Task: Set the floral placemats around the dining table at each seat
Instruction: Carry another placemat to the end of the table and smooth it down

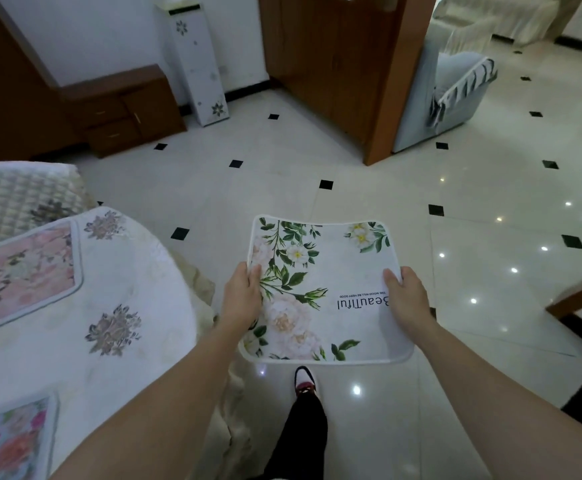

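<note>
Two thumbs were seen pressed flat on the printed face of the white floral placemat [320, 289], one at each side edge; the other fingers were curled beneath it and hidden, so the mat was pinched between thumb and fingers on both sides. The left hand [241, 296] was closed on the left edge, over the leaf print. The right hand [405, 297] was closed on the right edge, beside the word "Beautiful", which was read upside down from the head view. The mat was held roughly level in the air above the tiled floor [455, 188], its far edge sagging slightly, just to the right of the dining table [137, 271] and not touching it.

On the table's white embroidered cloth, a pink floral placemat [22, 275] was noted lying flat near the far left edge. A second, brighter floral placemat [8, 441] was noted at the near left corner of the view, partly cut off. A quilted chair back [15, 195] was recorded beyond the table. One shoe [306, 381] and a dark trouser leg were seen below the held mat. A wooden cabinet [123, 112] stood against the far wall.
</note>
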Motion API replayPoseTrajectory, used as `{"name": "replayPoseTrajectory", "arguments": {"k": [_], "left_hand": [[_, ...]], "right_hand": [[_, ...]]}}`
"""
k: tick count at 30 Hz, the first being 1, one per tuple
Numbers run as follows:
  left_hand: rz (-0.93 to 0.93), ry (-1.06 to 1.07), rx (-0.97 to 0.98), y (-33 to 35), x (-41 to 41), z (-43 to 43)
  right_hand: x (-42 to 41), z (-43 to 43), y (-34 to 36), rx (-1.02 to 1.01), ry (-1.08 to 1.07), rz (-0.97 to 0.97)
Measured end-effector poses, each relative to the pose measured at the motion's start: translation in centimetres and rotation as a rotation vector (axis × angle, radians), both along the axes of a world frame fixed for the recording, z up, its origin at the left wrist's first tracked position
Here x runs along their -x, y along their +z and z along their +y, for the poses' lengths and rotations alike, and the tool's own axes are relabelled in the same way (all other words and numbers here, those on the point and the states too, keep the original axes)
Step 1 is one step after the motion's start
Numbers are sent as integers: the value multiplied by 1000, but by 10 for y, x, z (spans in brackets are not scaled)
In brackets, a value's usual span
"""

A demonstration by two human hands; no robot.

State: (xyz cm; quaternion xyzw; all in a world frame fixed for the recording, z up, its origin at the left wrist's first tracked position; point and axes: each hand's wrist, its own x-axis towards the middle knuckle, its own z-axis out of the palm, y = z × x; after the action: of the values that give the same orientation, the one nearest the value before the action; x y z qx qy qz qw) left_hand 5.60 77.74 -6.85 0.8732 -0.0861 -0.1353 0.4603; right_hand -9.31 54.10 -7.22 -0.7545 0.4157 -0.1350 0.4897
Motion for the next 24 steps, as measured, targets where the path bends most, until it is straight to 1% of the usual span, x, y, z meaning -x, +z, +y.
{"name": "replayPoseTrajectory", "arguments": {"k": [4,11,15,24], "left_hand": [[-4,29,29,-5,-61,-27],[1,97,37,-7,-190,-62],[-14,145,31,0,-253,-68],[-44,275,51,0,-368,-66]], "right_hand": [[-67,-31,-3,14,17,1],[-210,-76,5,44,85,12],[-285,-86,11,55,130,17],[-441,-103,8,62,283,1]]}}
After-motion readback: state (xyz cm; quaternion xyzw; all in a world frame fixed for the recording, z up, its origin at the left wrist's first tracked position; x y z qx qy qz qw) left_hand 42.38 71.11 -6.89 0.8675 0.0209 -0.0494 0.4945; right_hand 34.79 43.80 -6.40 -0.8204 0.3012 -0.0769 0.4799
